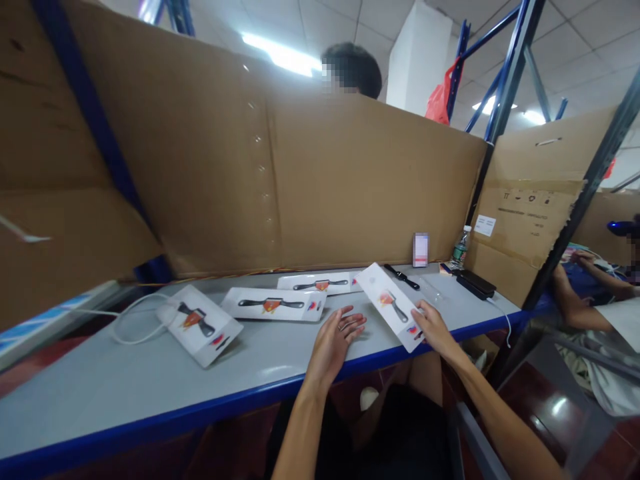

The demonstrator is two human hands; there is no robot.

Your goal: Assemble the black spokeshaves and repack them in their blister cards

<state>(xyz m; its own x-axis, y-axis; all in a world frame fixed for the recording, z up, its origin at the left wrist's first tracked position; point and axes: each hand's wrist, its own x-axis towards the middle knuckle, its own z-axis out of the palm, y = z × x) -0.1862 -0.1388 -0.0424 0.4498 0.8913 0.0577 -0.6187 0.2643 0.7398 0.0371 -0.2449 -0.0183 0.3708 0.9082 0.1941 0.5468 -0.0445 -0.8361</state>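
My right hand (pixel 434 328) grips the lower right end of a white box (pixel 383 293) printed with a black-handled tool and something orange. The box is tilted above the front part of the table. Left of it, my left hand (pixel 340 340) is open, palm turned inward, fingers apart, holding nothing. Beyond my left hand lies a similar white box (pixel 275 305), with another white box (pixel 320 283) partly behind it. A further white box (pixel 200 327) lies askew at the left. The boxes' contents are hidden.
The grey table (pixel 150 393) has a blue front edge. A phone (pixel 421 250) leans on the cardboard wall (pixel 350 187). A black watch (pixel 401 276), a bottle (pixel 461 248) and a black power bank (pixel 475 285) are at the right. A white cable (pixel 117 327) loops at left. Other people sit beyond the partitions.
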